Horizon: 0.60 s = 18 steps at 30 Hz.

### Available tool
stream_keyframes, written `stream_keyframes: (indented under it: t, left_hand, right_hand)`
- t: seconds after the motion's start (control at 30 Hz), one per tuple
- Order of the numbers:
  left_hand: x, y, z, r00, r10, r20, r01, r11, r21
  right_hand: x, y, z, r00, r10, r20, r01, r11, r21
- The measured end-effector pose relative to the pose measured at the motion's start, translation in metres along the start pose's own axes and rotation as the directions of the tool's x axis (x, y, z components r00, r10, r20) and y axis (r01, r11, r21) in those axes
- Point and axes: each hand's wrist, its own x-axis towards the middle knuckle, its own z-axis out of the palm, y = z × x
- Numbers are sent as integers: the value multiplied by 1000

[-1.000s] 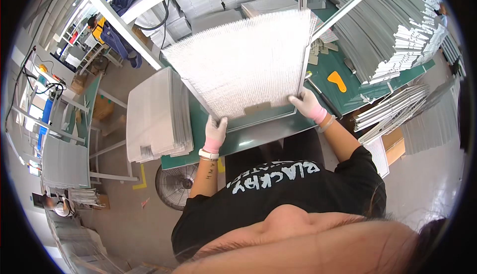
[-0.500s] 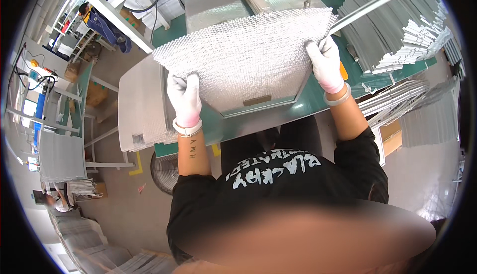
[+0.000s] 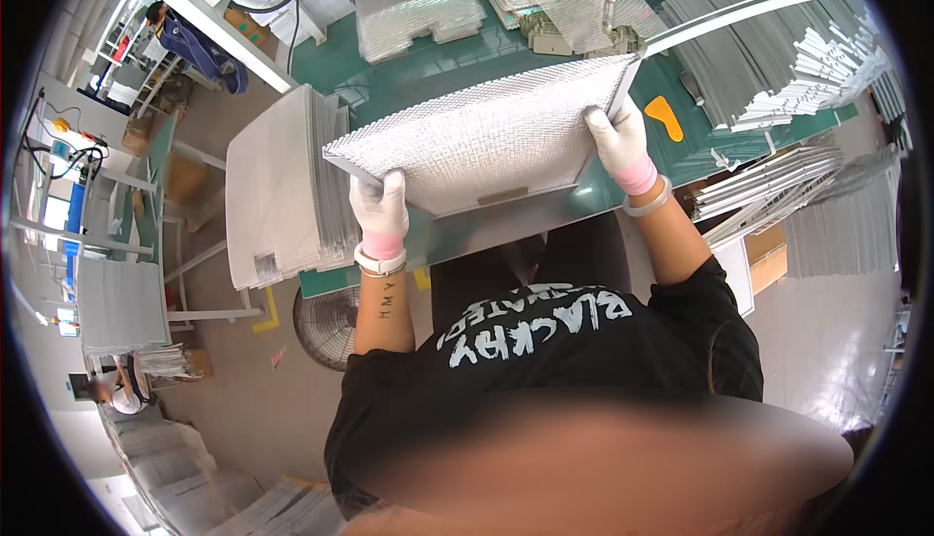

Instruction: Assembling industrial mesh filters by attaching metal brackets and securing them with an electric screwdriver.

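Indoors, mesh panel (image 3: 486,142) at green table (image 3: 399,79), grey floor (image 3: 292,419), round fan (image 3: 326,330).

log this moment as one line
left hand: holds mesh panel, left edge | right hand: holds right edge | mesh panel: tilted | orange flat tool: on green table

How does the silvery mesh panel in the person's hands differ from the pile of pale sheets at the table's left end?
The mesh panel is one piece; the pile has many layers. The mesh panel is tilted between the left hand and right hand; the pile rests on the table. The mesh panel looks bright and textured; the pile, duller and smoother. Both show a small darker patch by the near edge.
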Motion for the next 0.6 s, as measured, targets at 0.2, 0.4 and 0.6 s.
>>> stream_keyframes:
  t: [0.2, 0.4, 0.6]
  left_hand:
    - [32, 51, -4, 980, -91, 178, 63, 986, 155]
    - [50, 66, 1, 997, 60, 52, -60, 998, -2]
    - [25, 67, 18, 954, 234, 187, -227, 972, -55]
  right_hand:
    - [23, -37, -17, 974, 108, 199, -112, 994, 11]
    - [49, -84, 8, 995, -1, 97, 12, 994, -113]
    - [26, -54, -3, 987, -156, -30, 154, 987, -56]
